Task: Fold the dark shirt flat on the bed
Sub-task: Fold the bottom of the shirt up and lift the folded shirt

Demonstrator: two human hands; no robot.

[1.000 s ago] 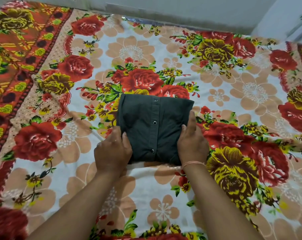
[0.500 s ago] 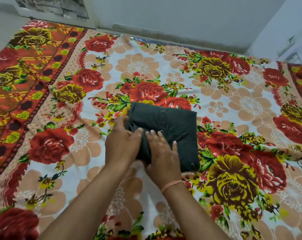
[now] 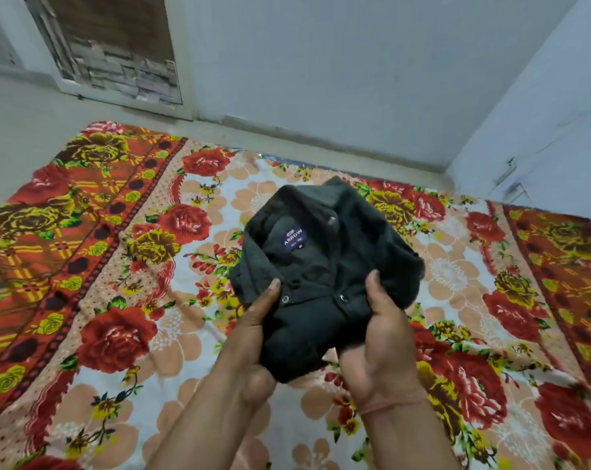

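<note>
Dark shirt hangs in 2 hands above the bed, which is the biggest thing in view: a sheet of red and yellow roses on white, with an orange patterned border at either side, running back to a pale wall. The shirt is a compact folded bundle, front side up and tilted toward the camera. It appears lifted clear of the sheet rather than lying on it, though its far edge may be just touching.

The left hand grasps the near left corner, thumb on top and fingers hidden underneath. The right hand clasps the near right side the same way, with a thin thread round its wrist. The collar stands open at the far end, showing a small blue label, and 2 snap buttons sit between the thumbs.

By my reading the folding itself is done and the step in hand is turning the bundle front side up. The right edge bulges and looks loose. The next move calls for lowering it level onto the sheet, both hands letting go together, then pressing it flat
</note>
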